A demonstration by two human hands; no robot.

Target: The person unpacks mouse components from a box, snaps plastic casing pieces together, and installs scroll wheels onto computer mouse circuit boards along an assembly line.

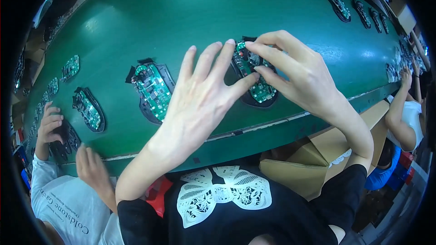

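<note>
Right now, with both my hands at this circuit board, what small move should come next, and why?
Perhaps steady the black shell with your left hand and lightly press the circuit board with your right hand, since both thumbs nearly meet over it.

The person's black, short-sleeved top (290, 215) bears a large white openwork bow (221, 193) in front; the left hand (200, 93) and right hand (302, 70) are bare.

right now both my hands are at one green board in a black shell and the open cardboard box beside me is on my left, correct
Only the side is wrong: the head view shows the open cardboard box on your right. Your left hand and right hand are at one green board in a black shell.
</note>
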